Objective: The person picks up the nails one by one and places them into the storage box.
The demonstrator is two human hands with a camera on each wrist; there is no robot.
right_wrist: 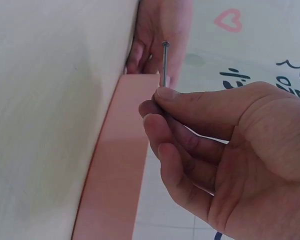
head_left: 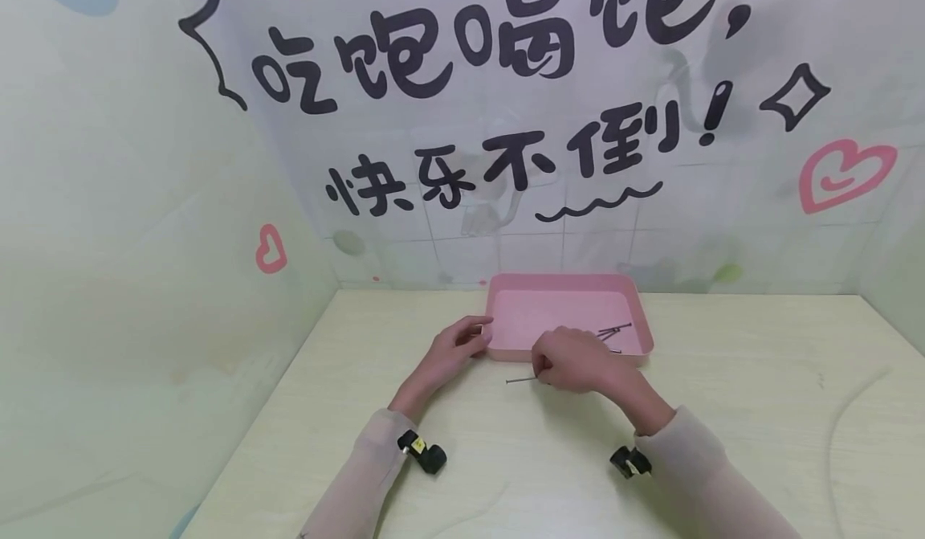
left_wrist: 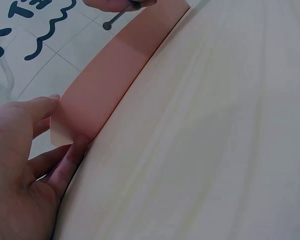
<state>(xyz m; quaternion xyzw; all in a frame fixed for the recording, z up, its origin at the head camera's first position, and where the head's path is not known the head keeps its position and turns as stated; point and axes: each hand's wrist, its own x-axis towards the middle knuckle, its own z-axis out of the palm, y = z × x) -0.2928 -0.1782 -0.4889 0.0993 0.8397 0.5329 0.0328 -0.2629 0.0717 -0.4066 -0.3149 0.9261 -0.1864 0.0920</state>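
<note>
A pink rectangular tray (head_left: 564,302) stands on the table near the back wall. Several dark nails (head_left: 613,333) lie in its right part. In front of the tray, my right hand (head_left: 574,358) pinches one nail (right_wrist: 164,65) between thumb and fingertips. The nail's head end sticks out toward the left, and the rest is hidden in the fingers. At the tray's left front corner is my left hand (head_left: 451,350), its fingers and thumb touching the wall near rim and base, as the left wrist view shows.
The pale wooden table (head_left: 506,459) reaches to a back wall (head_left: 405,250) with black lettering and to side walls at left and right. Small black cameras (head_left: 426,452) are strapped at both sleeves.
</note>
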